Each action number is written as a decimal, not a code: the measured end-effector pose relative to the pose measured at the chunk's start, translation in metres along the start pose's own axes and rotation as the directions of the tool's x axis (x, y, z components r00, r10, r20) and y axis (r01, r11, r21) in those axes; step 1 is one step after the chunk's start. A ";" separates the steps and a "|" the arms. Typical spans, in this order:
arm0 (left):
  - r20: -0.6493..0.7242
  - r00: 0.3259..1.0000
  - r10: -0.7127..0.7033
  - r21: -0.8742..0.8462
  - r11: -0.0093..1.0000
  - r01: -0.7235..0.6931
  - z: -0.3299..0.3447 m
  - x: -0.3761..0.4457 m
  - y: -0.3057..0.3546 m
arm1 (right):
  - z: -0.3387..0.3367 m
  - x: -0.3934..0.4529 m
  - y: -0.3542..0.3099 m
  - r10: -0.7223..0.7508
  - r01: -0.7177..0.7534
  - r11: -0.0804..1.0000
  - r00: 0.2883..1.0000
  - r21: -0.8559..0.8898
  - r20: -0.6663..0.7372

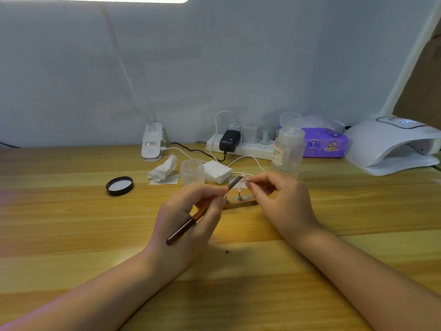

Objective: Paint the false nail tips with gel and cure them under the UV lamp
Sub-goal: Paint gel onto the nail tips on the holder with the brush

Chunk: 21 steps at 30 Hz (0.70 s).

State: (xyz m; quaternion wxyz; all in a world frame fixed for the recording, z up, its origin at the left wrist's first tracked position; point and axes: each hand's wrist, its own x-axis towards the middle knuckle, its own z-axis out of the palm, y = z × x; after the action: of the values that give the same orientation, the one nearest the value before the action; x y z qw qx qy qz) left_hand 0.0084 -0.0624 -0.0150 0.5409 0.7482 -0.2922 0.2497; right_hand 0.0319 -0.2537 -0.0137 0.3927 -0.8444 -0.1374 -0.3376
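Left grip pinching slender brown brush, right grip pinching glossy pink nail tip

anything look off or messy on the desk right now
Minor things only. A black lid lies loose on the table, apart from the open clear jar. A crumpled tissue sits beside that jar, and a small dark speck marks the wood between the forearms. Nothing looks spilled or broken.

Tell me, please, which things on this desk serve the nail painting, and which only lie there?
For the job:
- brush, held by the left hand
- pink nail tip, pinched by the right hand
- wooden holder
- UV lamp

Lying about:
- black lid
- crumpled tissue
- power strip
- purple tissue pack
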 end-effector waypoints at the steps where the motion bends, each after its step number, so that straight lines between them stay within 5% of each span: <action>1: -0.001 1.000 0.014 0.018 1.000 -0.014 0.000 0.001 0.000 | 0.000 0.000 0.000 -0.021 0.021 1.000 1.000 -0.014 0.004; 21: 0.041 0.997 0.066 0.070 0.995 -0.069 0.000 0.002 0.002 | 0.000 -0.001 -0.002 -0.145 0.149 0.983 0.988 -0.109 0.048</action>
State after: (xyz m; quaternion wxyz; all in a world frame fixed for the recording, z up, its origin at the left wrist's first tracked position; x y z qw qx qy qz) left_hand 0.0083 -0.0630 -0.0128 0.4991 0.7614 -0.3187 0.2636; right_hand 0.0304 -0.2521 -0.0129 0.3157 -0.8593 -0.1881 -0.3558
